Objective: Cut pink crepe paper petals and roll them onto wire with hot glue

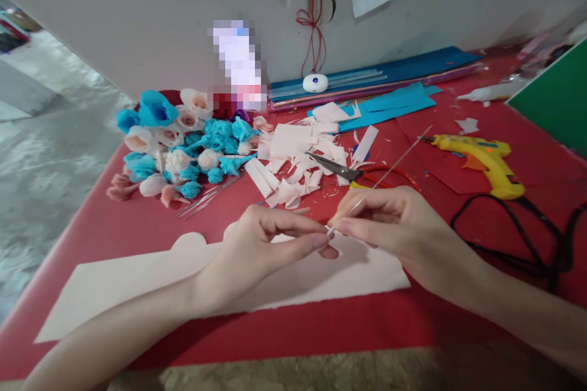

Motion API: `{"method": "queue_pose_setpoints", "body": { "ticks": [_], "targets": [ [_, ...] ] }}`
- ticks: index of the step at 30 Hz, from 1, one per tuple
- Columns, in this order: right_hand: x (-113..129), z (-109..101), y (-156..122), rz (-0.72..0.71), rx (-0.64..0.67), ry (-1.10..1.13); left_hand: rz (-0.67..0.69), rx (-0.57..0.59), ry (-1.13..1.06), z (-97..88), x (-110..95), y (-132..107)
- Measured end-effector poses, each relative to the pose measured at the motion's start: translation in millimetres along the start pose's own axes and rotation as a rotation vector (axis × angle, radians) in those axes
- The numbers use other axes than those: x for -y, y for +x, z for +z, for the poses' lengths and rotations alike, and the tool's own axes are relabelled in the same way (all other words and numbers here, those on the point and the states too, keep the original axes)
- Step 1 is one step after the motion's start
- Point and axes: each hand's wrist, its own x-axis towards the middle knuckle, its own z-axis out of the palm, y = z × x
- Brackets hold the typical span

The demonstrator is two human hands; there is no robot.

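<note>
Above a long pale sheet (123,281), pinches a thin stem (398,162) with both hands at once. With the left hand (261,238), presses thumb and forefinger together on the stem's lower end. With the right hand (389,220), clamps thumb and fingertips on the same stem, just beside the left fingertips. Looks slim and straight, slanting up and rightward out of the grip to near the nozzle of a yellow glue gun (481,159); shows whitish at the pinch, too small for detail. Just beyond the right hand, shows red-handled scissors (342,170) beside scattered pale paper pieces (291,140). Farther left, shows blue, white and pink paper flowers (158,109) clustered on the red table (298,339).
</note>
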Motion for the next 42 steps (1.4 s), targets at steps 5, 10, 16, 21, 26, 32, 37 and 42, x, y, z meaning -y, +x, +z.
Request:
{"method": "queue_pose_setpoints", "body": {
  "ticks": [5,10,16,21,26,32,37,42],
  "targets": [
    [-0.1,-2.5,1.9,-0.009,0.035,-0.035,-0.056,0.069,-0.109,0.4,5.4,1.7],
    [1.2,-5.4,5.0,0.001,0.073,-0.145,-0.102,0.106,-0.201,1.0,11.6,2.8],
    [5.4,-9.7,6.3,-0.033,0.073,-0.289,-0.097,0.075,-0.231,1.4,14.1,4.2],
    [10.3,-9.0,3.5,-0.042,0.053,-0.330,-0.094,0.043,-0.173,3.4,10.5,2.8],
    [14.5,-6.1,1.5,-0.041,0.053,-0.340,-0.114,0.038,-0.128,4.5,3.0,1.6],
    [11.7,-8.2,2.2,-0.002,0.102,-0.327,-0.105,0.009,-0.084,5.0,-1.9,1.2],
    [7.5,-11.1,2.0,-0.003,0.090,-0.389,-0.099,0.008,-0.070,6.3,-0.3,1.0],
    [10.4,-14.3,1.0,-0.019,0.088,-0.434,-0.097,0.039,-0.083,5.0,-1.8,0.4]
  ]
}}
